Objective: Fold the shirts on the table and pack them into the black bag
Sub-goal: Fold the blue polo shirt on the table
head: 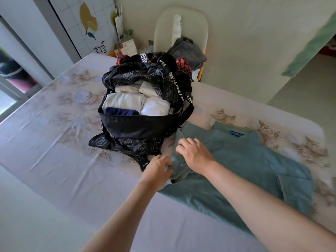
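Head view: left hand point(158, 170) pinches a bunched sleeve of the teal shirt point(240, 160); right hand point(195, 155), just beside it, curls its fingers into the same cloth. Beyond both hands the black bag point(138, 124) sits nearly full, so cramming this shirt in could undo its fold.

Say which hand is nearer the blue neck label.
Right. The right hand holds the teal shirt lower left of the blue neck label; the left hand is further left.

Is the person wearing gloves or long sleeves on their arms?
No. The left hand and the right hand are bare, with no gloves. No sleeve, watch or bracelet shows anywhere along the arms up to the picture's edge.
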A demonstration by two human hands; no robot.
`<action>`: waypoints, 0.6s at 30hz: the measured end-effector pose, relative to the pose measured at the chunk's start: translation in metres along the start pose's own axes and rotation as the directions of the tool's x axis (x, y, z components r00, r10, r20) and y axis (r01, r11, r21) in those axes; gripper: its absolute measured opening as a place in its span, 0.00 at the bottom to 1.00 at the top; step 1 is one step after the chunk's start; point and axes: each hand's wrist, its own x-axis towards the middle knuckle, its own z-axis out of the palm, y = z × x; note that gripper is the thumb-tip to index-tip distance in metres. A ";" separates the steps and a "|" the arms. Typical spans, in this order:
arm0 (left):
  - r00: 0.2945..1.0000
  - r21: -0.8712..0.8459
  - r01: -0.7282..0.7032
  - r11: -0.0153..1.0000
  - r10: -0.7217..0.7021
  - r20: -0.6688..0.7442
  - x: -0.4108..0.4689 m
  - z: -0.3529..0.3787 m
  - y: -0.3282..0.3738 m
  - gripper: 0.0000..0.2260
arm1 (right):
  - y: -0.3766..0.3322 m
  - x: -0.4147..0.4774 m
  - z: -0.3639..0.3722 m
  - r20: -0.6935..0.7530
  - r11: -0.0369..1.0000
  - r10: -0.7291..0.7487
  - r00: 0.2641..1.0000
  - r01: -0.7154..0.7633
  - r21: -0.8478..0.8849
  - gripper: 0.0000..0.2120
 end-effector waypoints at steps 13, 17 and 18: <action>0.933 0.172 0.112 0.979 -0.163 0.321 -0.002 -0.015 0.023 0.10 | 0.029 0.024 -0.019 0.231 0.999 0.048 0.972 -0.051 0.009 0.09; 0.928 0.100 0.074 0.992 -0.105 0.357 0.004 -0.025 0.067 0.08 | 0.061 -0.013 -0.034 0.069 0.990 0.128 0.989 -0.132 0.058 0.13; 0.929 0.097 0.043 0.994 -0.076 0.362 0.005 -0.026 0.081 0.07 | 0.071 -0.025 -0.037 0.033 0.985 0.158 0.987 -0.160 0.065 0.13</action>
